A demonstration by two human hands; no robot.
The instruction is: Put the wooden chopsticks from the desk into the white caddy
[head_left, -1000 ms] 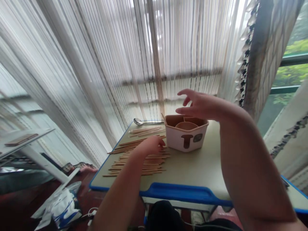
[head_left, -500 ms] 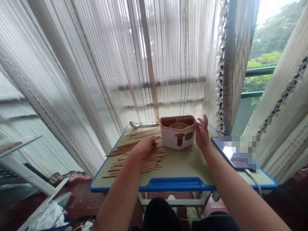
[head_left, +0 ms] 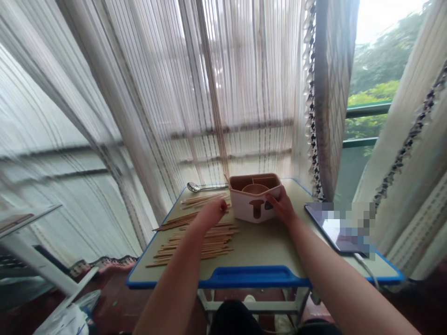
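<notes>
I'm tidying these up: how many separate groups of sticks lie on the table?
3: a pale group beside the slotted spoon, a browner one in the middle, and the largest nearest the camera. The left arm covers some, so more may be hidden.

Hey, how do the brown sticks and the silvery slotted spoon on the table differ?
The brown sticks are many; the slotted spoon is single. The sticks have no wide head, while the spoon ends in a round one with holes. The sticks look matt; the spoon shines. Both are long and thin, lying on the table.
</notes>
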